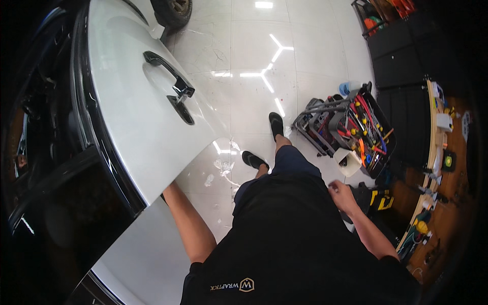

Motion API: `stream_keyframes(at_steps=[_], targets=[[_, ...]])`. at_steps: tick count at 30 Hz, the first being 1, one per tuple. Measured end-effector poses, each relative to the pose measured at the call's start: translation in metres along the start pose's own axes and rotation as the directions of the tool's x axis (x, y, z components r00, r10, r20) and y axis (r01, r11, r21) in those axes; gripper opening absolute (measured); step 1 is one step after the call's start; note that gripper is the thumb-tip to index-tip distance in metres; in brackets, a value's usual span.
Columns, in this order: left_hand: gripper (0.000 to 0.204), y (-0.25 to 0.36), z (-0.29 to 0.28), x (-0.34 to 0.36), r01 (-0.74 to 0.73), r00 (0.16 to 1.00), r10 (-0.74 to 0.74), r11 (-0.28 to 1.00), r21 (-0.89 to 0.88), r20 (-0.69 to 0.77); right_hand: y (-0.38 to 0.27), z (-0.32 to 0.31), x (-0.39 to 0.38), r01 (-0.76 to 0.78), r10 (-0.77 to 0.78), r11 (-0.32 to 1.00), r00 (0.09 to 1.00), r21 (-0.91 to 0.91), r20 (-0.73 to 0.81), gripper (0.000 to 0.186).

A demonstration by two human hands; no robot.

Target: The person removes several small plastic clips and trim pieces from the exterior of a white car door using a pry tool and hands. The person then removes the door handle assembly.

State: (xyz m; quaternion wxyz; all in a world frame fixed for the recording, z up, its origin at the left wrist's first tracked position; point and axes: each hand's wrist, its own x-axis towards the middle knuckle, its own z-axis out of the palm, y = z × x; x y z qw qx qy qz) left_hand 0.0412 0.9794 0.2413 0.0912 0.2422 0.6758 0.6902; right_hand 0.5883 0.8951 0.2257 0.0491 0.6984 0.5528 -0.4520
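A white car door stands ajar on my left, with a black door handle and a dark recess below it. My left forearm reaches up to the door's rear edge; the hand and its fingers are hidden behind the panel. On the other side, my right hand hangs beside my hip with its fingers curled in. Whether anything small sits in those fingers cannot be made out.
An open tool bag full of screwdrivers and pliers stands on the floor at right. Attached to it is a white bin. Beyond runs a wooden workbench with clutter. Crumpled clear film scraps lie on the tiled floor, near a wheel.
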Motion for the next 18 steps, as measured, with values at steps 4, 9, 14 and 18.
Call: stream_keyframes(at_steps=[4,9,14,18], targets=[[0.046,-0.007,0.012,0.004,0.003,0.998,-0.004,1.000,0.011,0.056,-0.005,0.032,-0.039,0.076,-0.079,0.996,0.996,-0.041,-0.053,0.024],[0.046,-0.003,0.008,-0.002,0.001,0.999,-0.002,0.999,0.035,0.050,-0.153,0.004,0.026,0.479,-0.441,0.868,0.864,0.128,-0.245,0.021],[0.046,0.007,0.013,-0.004,0.078,0.995,-0.074,0.995,-0.067,0.068,-0.305,0.025,0.060,0.855,-0.781,0.397,0.505,0.333,-0.367,0.024],[0.049,0.009,-0.013,-0.001,-0.013,0.993,0.018,0.999,-0.039,0.118,-0.377,0.029,0.078,0.819,-0.777,0.408,0.544,0.404,-0.316,0.023]])
